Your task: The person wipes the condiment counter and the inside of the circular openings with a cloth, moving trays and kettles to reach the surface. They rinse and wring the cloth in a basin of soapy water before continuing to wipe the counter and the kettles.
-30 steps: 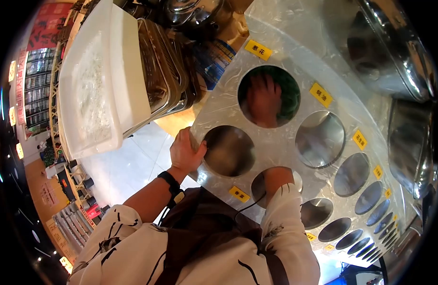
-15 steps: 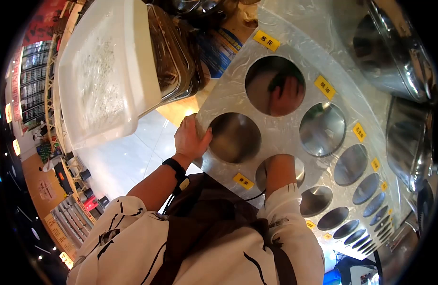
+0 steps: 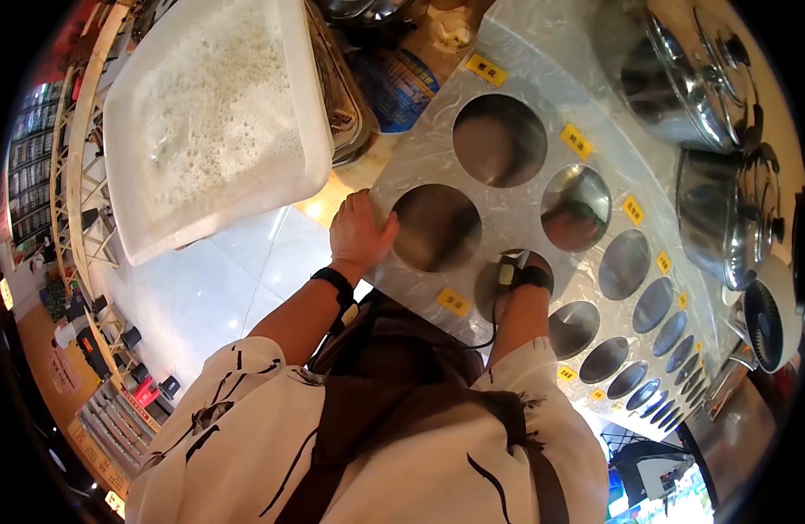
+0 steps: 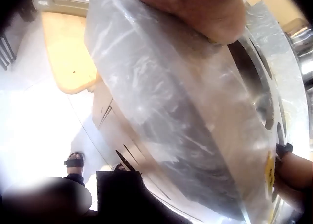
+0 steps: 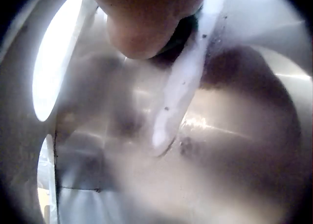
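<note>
A plastic-covered metal counter panel [image 3: 516,236] with round holes and yellow labels stands at an angle before me. My left hand [image 3: 361,234] grips its near left edge, thumb on the top near a hole. The left wrist view shows this hand [image 4: 205,11] over the wrinkled plastic film [image 4: 142,96]. My right arm goes down through a lower hole, and the right hand [image 3: 570,232] shows through the hole to the upper right. It holds a dark green pad [image 3: 582,210] against the metal inside. In the right wrist view, part of that hand [image 5: 146,23] covers most of the pad [image 5: 182,34].
A white tub [image 3: 319,166] with foamy water stands at upper left, beside stacked trays [image 3: 348,109]. Lidded steel pots [image 3: 712,214] line the right side, with a dark pan [image 3: 769,323] below. Tiled floor [image 3: 237,271] shows on the left.
The right hand has moved from under the top hole towards the hole to its right, with the green pad. The right arm reaches deeper, wrist strap now at the opening. The left hand keeps its hold.
</note>
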Motion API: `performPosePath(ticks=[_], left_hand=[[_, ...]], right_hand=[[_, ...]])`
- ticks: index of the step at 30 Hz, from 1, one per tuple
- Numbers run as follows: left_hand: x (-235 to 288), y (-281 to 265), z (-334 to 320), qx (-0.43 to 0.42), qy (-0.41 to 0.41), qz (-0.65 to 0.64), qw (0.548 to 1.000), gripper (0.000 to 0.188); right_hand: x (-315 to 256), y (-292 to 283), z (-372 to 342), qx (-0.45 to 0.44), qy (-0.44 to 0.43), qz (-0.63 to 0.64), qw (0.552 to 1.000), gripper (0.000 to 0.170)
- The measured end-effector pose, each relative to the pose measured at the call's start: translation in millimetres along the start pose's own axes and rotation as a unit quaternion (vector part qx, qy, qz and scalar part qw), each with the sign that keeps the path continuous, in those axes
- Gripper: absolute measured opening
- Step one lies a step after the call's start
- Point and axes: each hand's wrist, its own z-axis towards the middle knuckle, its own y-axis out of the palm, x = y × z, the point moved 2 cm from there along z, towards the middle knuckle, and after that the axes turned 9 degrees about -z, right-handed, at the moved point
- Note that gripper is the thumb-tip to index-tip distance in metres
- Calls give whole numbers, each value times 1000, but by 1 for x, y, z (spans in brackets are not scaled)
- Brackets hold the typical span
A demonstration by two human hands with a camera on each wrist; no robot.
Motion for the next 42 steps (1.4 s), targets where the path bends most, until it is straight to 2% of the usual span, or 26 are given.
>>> performPosePath(ticks=[1,2,3,5,8,10,12,15,17,18,20,21,24,25,27,29,30,32,33,34,35,36,38,39,41,42], left_hand=[[0,1,1,0,0,-3,1000,55],[-1,0,0,1,4,-5,1000,56],[-1,0,0,1,7,-5,1000,56],[-2,2,-2,-3,5,-3,1000,56],[-3,2,0,-4,9,4,1000,56],[-1,3,-1,-3,12,1,1000,55],[-3,5,-1,5,19,16,1000,55],[-3,5,-1,1,13,18,1000,55],[-3,5,-1,1,19,14,1000,54],[-3,5,-2,1,25,12,1000,54],[-2,3,0,2,20,11,1000,54],[-2,2,-2,0,16,10,1000,53],[-3,3,-3,3,10,1,1000,53],[-3,3,-2,5,9,-1,1000,53],[-1,1,-2,3,12,3,1000,54],[-1,1,-1,4,10,1,1000,54],[-1,1,-2,5,8,-1,1000,54],[-1,1,-3,3,2,-5,1000,53],[-1,0,-3,2,1,-9,1000,53],[-1,0,-4,2,-3,-12,1000,53],[-1,0,-4,1,-2,-10,1000,52],[-1,0,-3,-1,0,-6,1000,52],[-2,0,-3,5,5,-4,1000,52],[-2,1,-3,10,9,-3,1000,52],[-3,2,-2,14,10,-5,1000,52],[-3,2,-3,18,9,-7,1000,52]], right_hand=[[-21,-14,9,-99,-16,-98,990,48],[-34,-21,10,-199,-32,-196,960,44],[-41,-15,5,-201,-35,-196,959,44],[-65,0,-12,-159,-270,-188,931,35],[-88,-15,-31,-237,-291,-3,927,33],[-95,-38,-45,-298,-316,116,893,32],[-99,-61,-61,-378,-333,242,829,31],[-103,-85,-89,-500,-288,396,714,29],[-104,-95,-99,-532,-269,425,681,28],[-99,-96,-97,-535,-271,425,679,28],[-88,-94,-98,-646,-362,381,554,25],[-82,-96,-99,-649,-362,381,551,25],[-71,-91,-99,-727,-360,326,486,24],[-68,-103,-82,-727,-362,325,485,24],[-65,-142,-26,-761,-152,404,485,24],[-36,-90,-33,-901,-178,59,392,28],[-31,-82,-25,-902,-178,56,390,28],[-20,-73,-11,-935,-13,16,355,21],[-10,-69,-23,-935,-15,12,354,21],[4,-54,-41,-791,-154,75,588,21],[12,-50,-46,-568,-279,134,763,23],[7,-65,-43,-567,-280,134,763,23],[-19,-122,-29,-484,-329,-71,808,39],[-34,-144,-17,-486,-328,-71,807,39],[-58,-174,-6,-587,-489,-55,642,46],[-48,-169,-12,-588,-490,-56,640,46]])
